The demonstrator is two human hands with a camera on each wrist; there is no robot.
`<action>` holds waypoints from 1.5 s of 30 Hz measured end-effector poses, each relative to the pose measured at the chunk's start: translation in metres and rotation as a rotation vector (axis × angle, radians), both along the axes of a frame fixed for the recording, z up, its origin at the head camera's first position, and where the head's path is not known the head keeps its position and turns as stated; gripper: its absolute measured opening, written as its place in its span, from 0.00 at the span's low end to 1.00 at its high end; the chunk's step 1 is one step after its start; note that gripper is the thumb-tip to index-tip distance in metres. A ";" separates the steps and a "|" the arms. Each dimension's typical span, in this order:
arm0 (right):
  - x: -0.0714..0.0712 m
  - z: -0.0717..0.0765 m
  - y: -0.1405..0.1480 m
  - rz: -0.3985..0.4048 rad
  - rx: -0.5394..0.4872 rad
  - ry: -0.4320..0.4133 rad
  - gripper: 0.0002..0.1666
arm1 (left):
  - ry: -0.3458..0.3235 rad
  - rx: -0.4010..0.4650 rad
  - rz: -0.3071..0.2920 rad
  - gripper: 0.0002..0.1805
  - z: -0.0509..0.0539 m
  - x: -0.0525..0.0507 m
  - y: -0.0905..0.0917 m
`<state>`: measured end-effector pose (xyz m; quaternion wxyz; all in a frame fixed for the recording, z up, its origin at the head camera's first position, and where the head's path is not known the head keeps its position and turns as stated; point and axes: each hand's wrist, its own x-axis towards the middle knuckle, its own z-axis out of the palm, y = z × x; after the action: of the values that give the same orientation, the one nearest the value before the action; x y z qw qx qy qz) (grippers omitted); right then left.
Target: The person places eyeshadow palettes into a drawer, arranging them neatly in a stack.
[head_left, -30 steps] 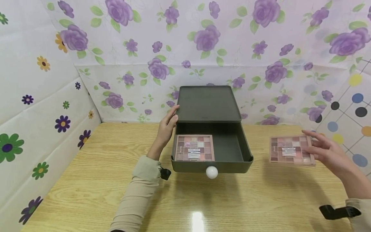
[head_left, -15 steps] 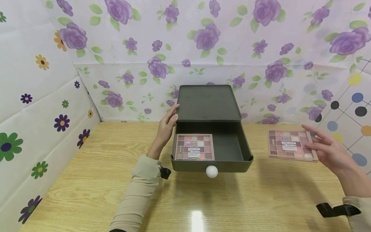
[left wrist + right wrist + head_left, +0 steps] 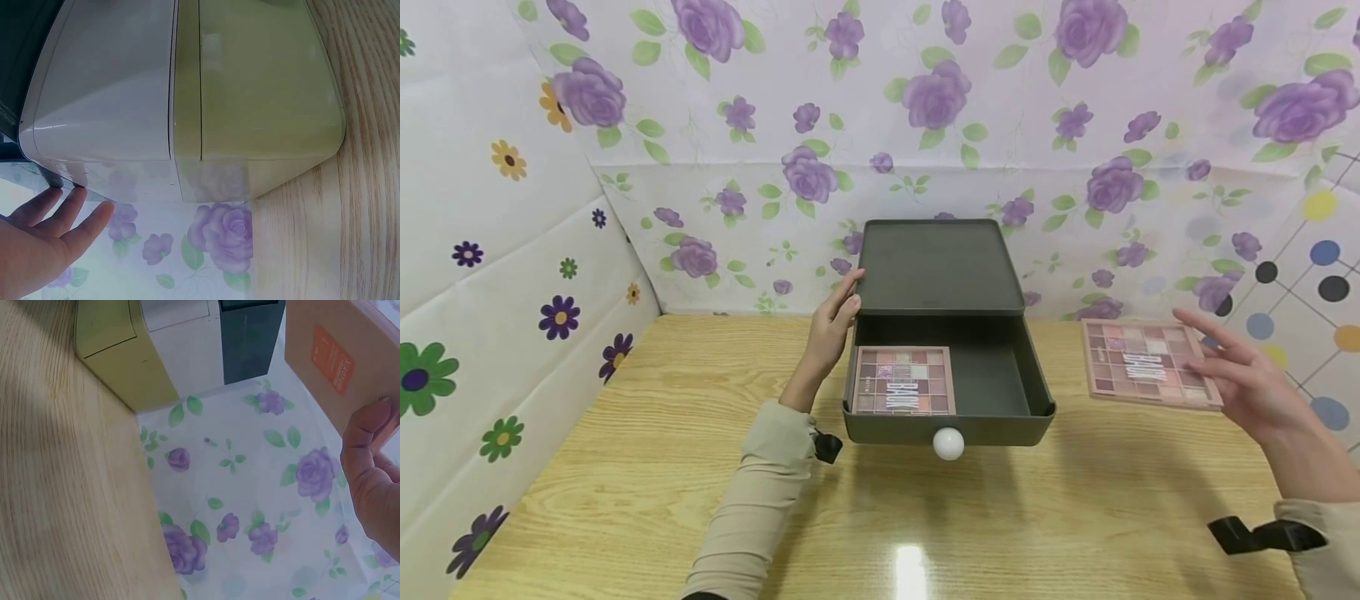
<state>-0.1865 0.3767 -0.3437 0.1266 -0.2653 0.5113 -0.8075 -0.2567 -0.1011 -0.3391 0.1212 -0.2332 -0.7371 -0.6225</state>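
My right hand (image 3: 1262, 387) pinches an eyeshadow palette (image 3: 1150, 362) by its right edge, held above the table to the right of a drawer unit. In the right wrist view, the thumb lies against the palette's plain back (image 3: 312, 353), which bears an orange label. The unit's dark green top drawer (image 3: 992, 375) is pulled out, with a white round knob (image 3: 948, 444) on its front. A second palette (image 3: 902, 381) lies flat in the drawer's left half. My left hand (image 3: 829, 329) touches the unit's left side near the dark top (image 3: 938, 267), fingers extended.
Below the dark drawer, the unit has a white tier (image 3: 106, 81) and a yellow-green tier (image 3: 269, 81), shown in the wrist views. It stands on a wood-grain table (image 3: 700, 433). A floral cloth (image 3: 737, 100) hangs close behind, and another patterned cloth (image 3: 497, 233) flanks the left.
My right hand has raised the palette a little and shifted it slightly left, turning its face more toward the head camera. My left hand and the drawer have stayed put.
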 end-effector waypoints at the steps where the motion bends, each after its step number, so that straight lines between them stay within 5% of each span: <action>1: -0.001 0.001 -0.001 0.013 -0.006 0.008 0.38 | 0.000 -0.001 0.002 0.27 0.000 0.000 0.000; 16: -0.004 0.021 -0.022 0.117 -0.038 0.029 0.38 | -0.004 0.014 -0.011 0.27 0.000 0.001 0.000; 45: 0.000 0.043 -0.089 0.097 -0.028 0.049 0.35 | -0.012 0.015 -0.013 0.27 -0.004 -0.004 -0.001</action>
<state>-0.1864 0.2879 -0.3004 0.1492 -0.3113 0.4897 -0.8007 -0.2607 -0.1024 -0.3435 0.1144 -0.2333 -0.7317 -0.6302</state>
